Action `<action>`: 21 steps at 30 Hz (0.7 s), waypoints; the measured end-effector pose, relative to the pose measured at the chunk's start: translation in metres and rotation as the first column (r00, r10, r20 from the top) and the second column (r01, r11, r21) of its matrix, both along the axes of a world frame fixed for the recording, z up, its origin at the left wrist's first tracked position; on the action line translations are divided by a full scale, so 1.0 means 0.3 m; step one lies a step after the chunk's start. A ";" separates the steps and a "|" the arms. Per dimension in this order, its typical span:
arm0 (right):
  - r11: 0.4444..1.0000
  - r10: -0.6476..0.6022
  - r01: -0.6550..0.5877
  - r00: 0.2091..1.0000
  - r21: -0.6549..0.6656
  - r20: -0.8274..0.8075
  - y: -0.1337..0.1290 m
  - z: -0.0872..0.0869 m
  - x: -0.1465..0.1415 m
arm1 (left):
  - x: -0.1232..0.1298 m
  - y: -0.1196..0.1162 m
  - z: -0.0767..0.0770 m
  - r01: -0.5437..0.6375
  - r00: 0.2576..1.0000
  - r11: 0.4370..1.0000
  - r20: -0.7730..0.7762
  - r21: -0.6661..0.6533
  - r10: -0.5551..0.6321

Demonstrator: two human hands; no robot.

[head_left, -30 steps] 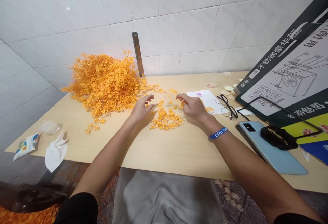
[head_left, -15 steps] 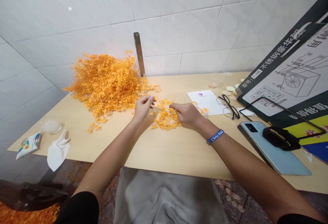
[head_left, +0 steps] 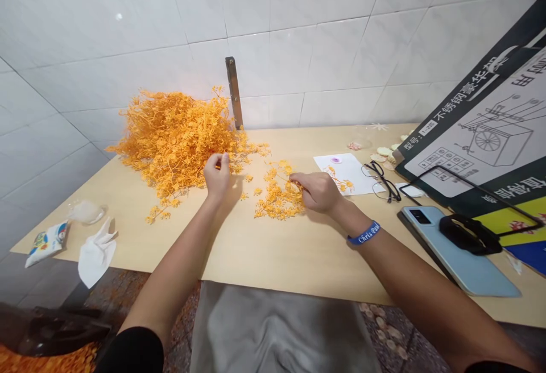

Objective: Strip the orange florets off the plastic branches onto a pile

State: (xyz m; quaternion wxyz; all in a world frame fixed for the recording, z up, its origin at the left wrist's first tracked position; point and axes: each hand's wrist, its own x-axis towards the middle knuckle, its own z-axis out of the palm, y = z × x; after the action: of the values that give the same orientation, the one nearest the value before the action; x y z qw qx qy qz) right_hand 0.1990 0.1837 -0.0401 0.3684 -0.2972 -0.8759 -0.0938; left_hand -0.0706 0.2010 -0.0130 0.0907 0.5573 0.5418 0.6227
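Note:
A big heap of orange dried flower sprigs (head_left: pixel 179 134) lies at the back left of the table. My left hand (head_left: pixel 216 178) is at the heap's right edge, its fingers curled together; whatever they may hold is hidden. My right hand (head_left: pixel 318 192) pinches an orange flower sprig (head_left: pixel 339 179), whose thin stems stick out past the hand. Under and left of that hand lies a small pile of loose orange blossoms (head_left: pixel 279 197). A few single blossoms (head_left: pixel 257 191) are scattered between the two hands.
Right of my hands are a white paper sheet (head_left: pixel 358 171), glasses (head_left: pixel 381 179), a light blue phone (head_left: pixel 469 259) and a leaning printed box (head_left: pixel 482 123). At the left lie a small packet (head_left: pixel 46 243) and a white tissue (head_left: pixel 97 253). A metal bracket (head_left: pixel 234 94) stands by the wall.
My left hand has moved left, away from the small pile and over to the heap's edge. The right hand has shifted slightly right, still pinching the sprig.

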 end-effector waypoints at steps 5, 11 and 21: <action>0.999 -0.045 0.045 0.999 0.001 -0.023 0.017 -0.018 -0.006 | 0.061 -0.017 -0.030 0.223 0.929 0.964 -0.267 -0.147 -0.256; 0.991 -0.109 0.108 0.994 -0.082 -0.011 0.014 -0.031 -0.027 | 0.086 -0.033 -0.037 0.336 0.877 0.929 -0.309 -0.154 -0.369; 0.972 -0.172 0.170 0.985 -0.164 0.004 -0.007 -0.012 -0.044 | 0.096 -0.043 -0.043 0.378 0.909 0.904 -0.104 -0.199 -0.403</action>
State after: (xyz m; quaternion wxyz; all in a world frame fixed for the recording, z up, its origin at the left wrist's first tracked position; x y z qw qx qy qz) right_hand 0.1858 0.1815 -0.0437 0.3376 -0.4012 -0.8499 -0.0511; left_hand -0.0417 0.1879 -0.0259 0.2233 0.6878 0.4764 0.5002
